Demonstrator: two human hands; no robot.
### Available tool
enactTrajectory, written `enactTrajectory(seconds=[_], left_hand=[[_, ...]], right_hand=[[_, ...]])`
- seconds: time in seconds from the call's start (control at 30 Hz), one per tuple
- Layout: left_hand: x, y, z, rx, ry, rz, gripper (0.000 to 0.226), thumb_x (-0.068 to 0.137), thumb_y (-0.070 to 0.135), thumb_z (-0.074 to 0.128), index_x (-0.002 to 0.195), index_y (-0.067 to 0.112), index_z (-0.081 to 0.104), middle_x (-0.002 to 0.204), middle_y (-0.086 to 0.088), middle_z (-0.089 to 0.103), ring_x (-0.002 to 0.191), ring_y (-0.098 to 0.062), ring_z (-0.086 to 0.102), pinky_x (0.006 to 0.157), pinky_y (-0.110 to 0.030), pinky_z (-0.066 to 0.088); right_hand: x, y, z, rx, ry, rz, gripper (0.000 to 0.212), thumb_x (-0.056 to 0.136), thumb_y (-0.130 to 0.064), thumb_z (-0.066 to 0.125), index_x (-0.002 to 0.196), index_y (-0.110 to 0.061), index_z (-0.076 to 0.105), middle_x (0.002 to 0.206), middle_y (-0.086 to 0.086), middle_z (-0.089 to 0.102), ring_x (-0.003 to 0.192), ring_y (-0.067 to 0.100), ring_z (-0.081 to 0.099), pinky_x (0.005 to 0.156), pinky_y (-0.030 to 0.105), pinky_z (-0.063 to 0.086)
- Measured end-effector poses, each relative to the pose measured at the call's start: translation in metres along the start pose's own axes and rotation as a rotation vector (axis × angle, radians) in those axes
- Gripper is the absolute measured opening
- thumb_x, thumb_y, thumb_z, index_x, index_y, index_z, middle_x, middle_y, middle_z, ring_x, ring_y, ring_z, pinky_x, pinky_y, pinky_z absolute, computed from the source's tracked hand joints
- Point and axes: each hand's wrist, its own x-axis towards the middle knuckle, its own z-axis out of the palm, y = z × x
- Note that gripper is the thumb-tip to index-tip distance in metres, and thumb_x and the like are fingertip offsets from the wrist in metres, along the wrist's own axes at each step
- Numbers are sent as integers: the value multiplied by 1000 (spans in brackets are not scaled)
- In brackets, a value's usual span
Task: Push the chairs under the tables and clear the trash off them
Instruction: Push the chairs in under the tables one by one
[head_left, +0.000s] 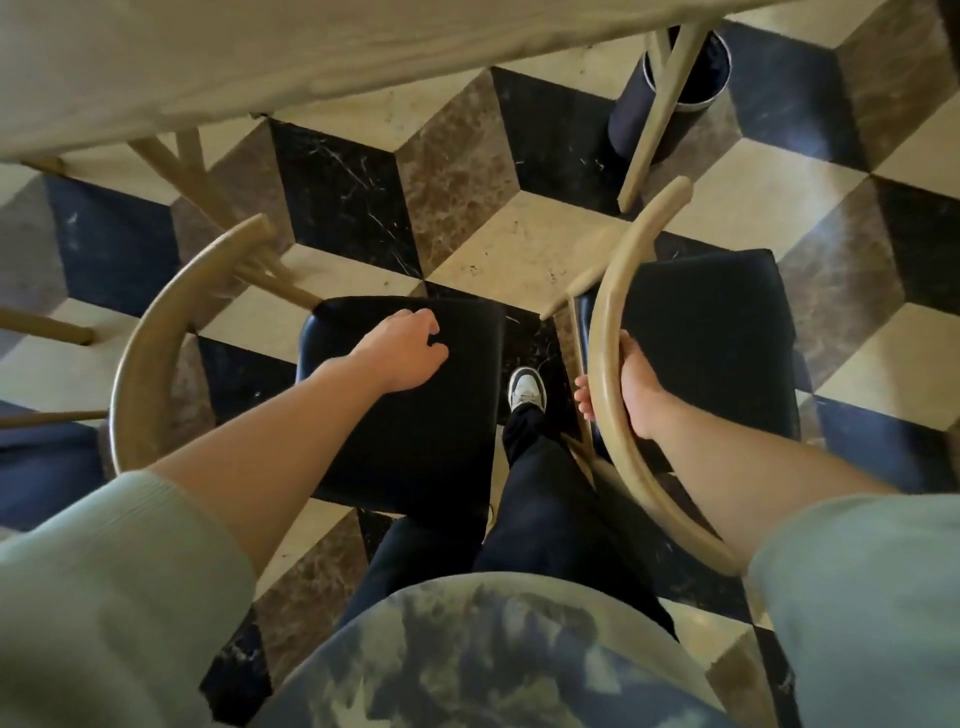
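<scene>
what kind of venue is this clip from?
Probably a café or restaurant dining area. Two matching chairs, one under the left hand, one gripped by the right hand, a wooden table, and a patterned marble floor.

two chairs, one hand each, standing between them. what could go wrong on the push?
1. Right chair is held only by the right hand on its curved backrest; it may swing into the table leg ahead.
2. Left hand hangs loose over the left chair's seat: no grip.
3. Foot between both chairs may get clipped.
</scene>
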Motion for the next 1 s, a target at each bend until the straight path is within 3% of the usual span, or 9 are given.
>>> enactTrajectory(seconds=[0.1, 0.17, 0.27, 0.4, 0.7, 0.87, 1.0], left_hand=[[17, 12, 0, 26, -31, -29, 46, 101, 30, 60, 144, 18, 51, 137, -8, 56, 114, -21, 58, 90, -34, 50], [27, 18, -2, 26, -50, -53, 46, 101, 30, 60, 145, 19, 50, 138, -8, 56, 117, -23, 59, 90, -35, 50], [40, 34, -3, 26, -80, -45, 46, 102, 30, 59, 145, 18, 51, 140, -9, 57, 124, -26, 58, 96, -38, 50], [46, 47, -4, 29, -81, 2, 43, 103, 31, 57, 142, 16, 53, 137, -8, 60, 124, -25, 58, 91, -32, 44], [31, 68, 1, -58, -112, 33, 50, 104, 37, 54, 148, 16, 47, 135, -8, 61, 120, -24, 60, 96, -38, 53], [25, 82, 17, -201, -148, -50, 64, 104, 53, 47, 152, 12, 39, 128, -9, 64, 97, -15, 60, 78, -30, 48], [31, 96, 24, -333, -158, -167, 80, 101, 65, 40, 158, 9, 30, 126, -10, 63, 95, -14, 58, 78, -30, 48]], right_hand=[[7, -4, -3, 24, -62, 75, 97, 92, -82, 34, 95, 5, 76, 70, 16, 67, 55, 28, 63, 57, 38, 57], [7, -6, -1, 25, -82, 106, 90, 93, -81, 35, 83, -2, 76, 66, 13, 66, 52, 25, 61, 52, 35, 53], [10, -8, -2, 42, -51, 131, 84, 93, -80, 36, 78, -6, 72, 64, 11, 63, 49, 24, 58, 50, 32, 50], [5, -3, 2, 34, -13, 140, 80, 94, -78, 36, 77, -7, 70, 63, 10, 61, 48, 23, 55, 48, 30, 47], [-6, 26, 9, -238, 12, 103, 72, 104, -61, 28, 78, -4, 65, 56, 9, 58, 42, 19, 50, 42, 27, 42], [2, 12, 5, -366, -31, 24, 68, 104, -57, 28, 86, -3, 67, 61, 11, 60, 47, 20, 52, 45, 30, 44], [8, -6, 2, -450, -68, -34, 63, 105, -54, 28, 87, -6, 65, 63, 13, 60, 48, 22, 52, 46, 31, 44]])
